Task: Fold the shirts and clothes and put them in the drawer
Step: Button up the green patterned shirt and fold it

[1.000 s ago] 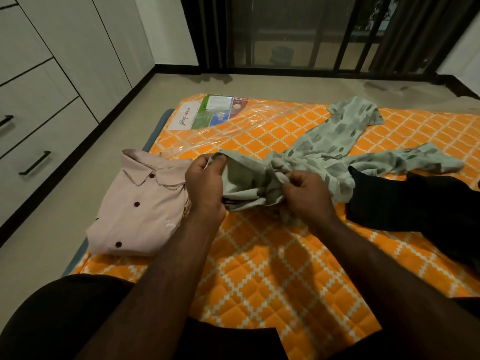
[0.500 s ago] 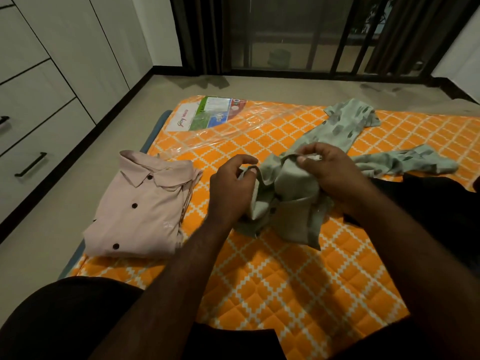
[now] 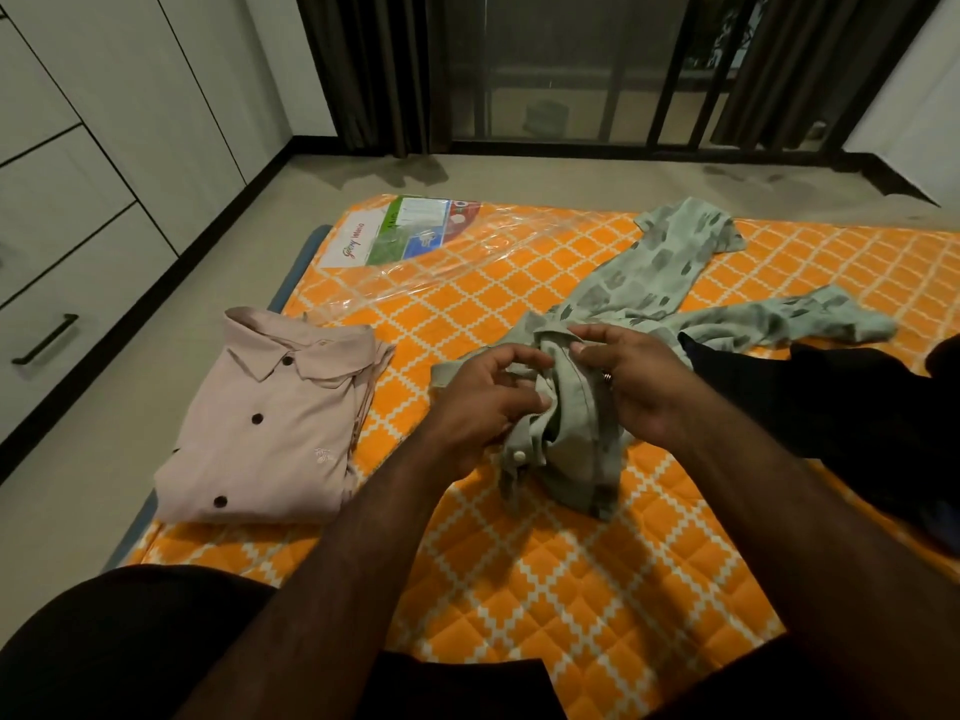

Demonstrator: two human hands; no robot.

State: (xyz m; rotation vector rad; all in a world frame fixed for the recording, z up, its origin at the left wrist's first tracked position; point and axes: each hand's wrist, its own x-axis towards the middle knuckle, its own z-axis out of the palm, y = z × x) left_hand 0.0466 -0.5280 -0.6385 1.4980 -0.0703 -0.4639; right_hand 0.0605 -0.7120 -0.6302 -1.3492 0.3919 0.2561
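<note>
We hold the green shirt [image 3: 576, 439] bunched up between both our hands, just above the orange mattress [image 3: 571, 589]. Our left hand [image 3: 480, 402] has its fingers curled around a fold of the cloth, thumb pressing in near a white button that shows just below the grip. Our right hand [image 3: 636, 379] pinches the same bundle from the other side, thumb and forefinger closed on an edge of fabric at the top of the bunch. The two hands sit close together, with only the gathered cloth between them.

Beyond the grip, the rest of the green shirt trails away flat across the mattress, its patterned sleeves spread apart. Left of our left hand, a pink shirt [image 3: 270, 428] lies folded with its collar up and dark buttons showing. Just right of our right hand lies a heap of black clothes [image 3: 831, 407], touching the green shirt's trailing part. Further left, past the pink shirt, stand white drawers [image 3: 57, 283] with dark handles, all closed.
</note>
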